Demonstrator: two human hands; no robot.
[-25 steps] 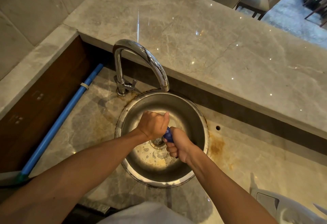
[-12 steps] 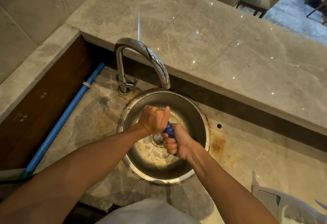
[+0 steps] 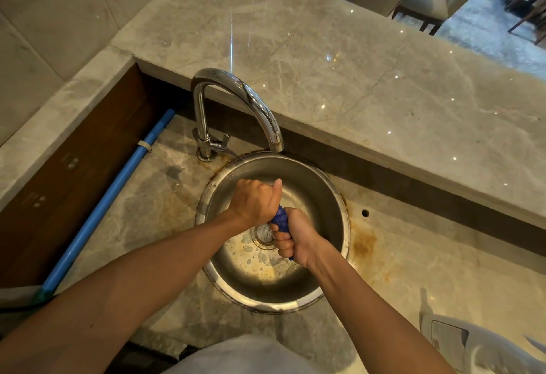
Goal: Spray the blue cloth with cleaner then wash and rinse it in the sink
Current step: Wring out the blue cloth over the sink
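The blue cloth [image 3: 280, 220] is twisted into a tight roll over the round steel sink [image 3: 331, 193]. My left hand [image 3: 255, 202] grips its upper end in a fist, thumb up. My right hand [image 3: 291, 237] grips the lower end, just above the drain [image 3: 263, 233]. Only a short blue stretch shows between the two fists. Suds and droplets lie on the sink bottom. No water runs from the chrome tap [image 3: 236, 98], whose spout ends above the sink's back rim.
A raised marble counter [image 3: 354, 78] runs behind the sink, the lower worktop [image 3: 428, 261] around it carries rust stains. A blue pipe [image 3: 112, 199] lies along the left. A white plastic object [image 3: 472, 341] sits at the bottom right. Chairs stand beyond the counter.
Both fists stay on the cloth and have turned slightly against each other. A little more blue shows between them. The view has shifted a bit.
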